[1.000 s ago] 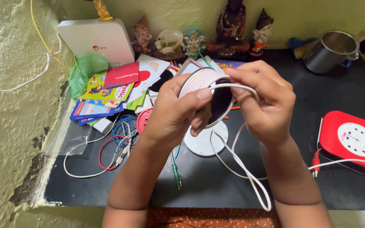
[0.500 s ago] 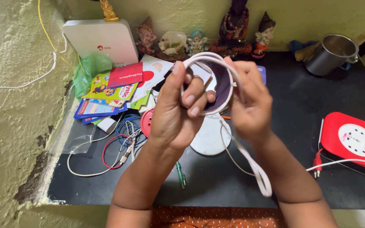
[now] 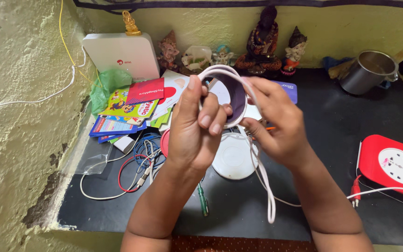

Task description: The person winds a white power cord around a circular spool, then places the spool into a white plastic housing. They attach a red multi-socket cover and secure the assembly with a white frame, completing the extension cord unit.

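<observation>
My left hand (image 3: 196, 130) holds a round spool with a dark purple inside (image 3: 233, 95), thumb and fingers hooked over its rim. A white flat cable (image 3: 263, 179) is wound around the spool's edge and hangs down in a loop below my hands. My right hand (image 3: 278, 123) pinches that cable at the spool's right side. Both hands hover above a white round lid or disc (image 3: 234, 161) lying on the black shelf (image 3: 332, 140).
A white router box (image 3: 122, 53) and small figurines (image 3: 264, 42) stand at the back wall. Colourful cards and papers (image 3: 131, 107) and tangled wires (image 3: 131, 172) lie left. A green screwdriver (image 3: 203, 200), steel mug (image 3: 368, 71) and red extension box (image 3: 397, 165) are nearby.
The spool has been turned so its open side faces me and raised slightly. My right hand has shifted along the cable, and the hanging loop has shortened.
</observation>
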